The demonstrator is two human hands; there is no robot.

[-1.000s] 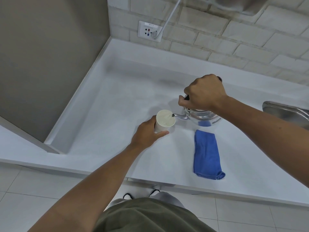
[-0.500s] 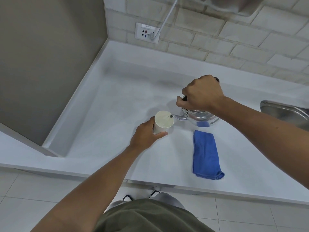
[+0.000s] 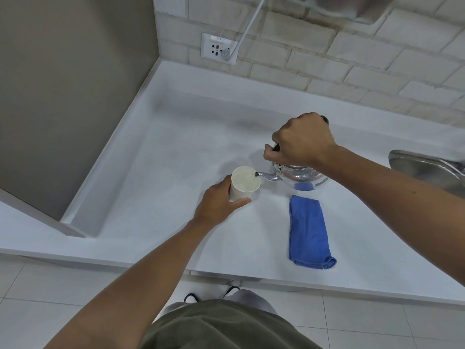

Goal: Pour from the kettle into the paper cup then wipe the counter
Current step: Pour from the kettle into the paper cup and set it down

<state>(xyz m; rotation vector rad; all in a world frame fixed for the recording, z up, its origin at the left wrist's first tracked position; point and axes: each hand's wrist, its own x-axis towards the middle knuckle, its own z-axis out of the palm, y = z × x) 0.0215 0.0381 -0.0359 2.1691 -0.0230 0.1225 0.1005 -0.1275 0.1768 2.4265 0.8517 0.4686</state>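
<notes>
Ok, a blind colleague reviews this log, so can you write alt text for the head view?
Seen from above, the right hand tips a steel kettle by its handle so the spout sits over a white paper cup, which the left hand grips on a white counter. A folded blue cloth lies just in front of the kettle, and a metal sink edge shows at right.

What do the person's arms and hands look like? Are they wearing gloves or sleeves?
No gloves and no sleeves in view. Both forearms are bare right up to the picture's edge, and the left hand and right hand are bare too. I can see no watch, and no ring or bracelet that I can make out. The only clothing showing is an olive-green garment at the bottom.
</notes>
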